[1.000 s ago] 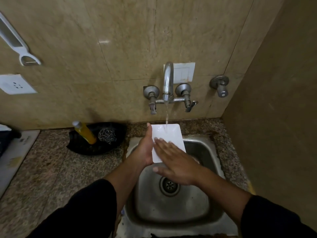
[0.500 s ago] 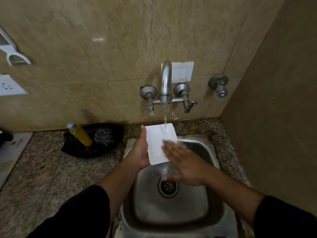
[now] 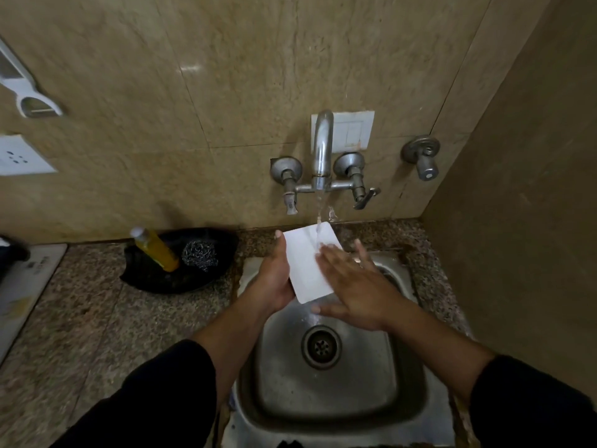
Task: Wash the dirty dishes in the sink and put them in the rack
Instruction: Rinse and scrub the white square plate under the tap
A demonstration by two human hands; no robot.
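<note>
A white rectangular plate (image 3: 307, 260) is held tilted over the steel sink (image 3: 326, 376), under the running stream from the wall tap (image 3: 322, 150). My left hand (image 3: 274, 276) grips the plate's left edge, thumb at the top corner. My right hand (image 3: 355, 286) lies flat with fingers spread on the plate's right face, rubbing it under the water. No rack is in view.
A black dish (image 3: 181, 263) on the granite counter (image 3: 80, 318) left of the sink holds a yellow soap bottle (image 3: 156, 250) and a steel scrubber (image 3: 199, 255). A side wall stands close on the right. A white board (image 3: 19, 286) lies at the far left.
The plate has tipped slightly and my right hand has slid from its lower front across to its right side. Water keeps running on its top edge.
</note>
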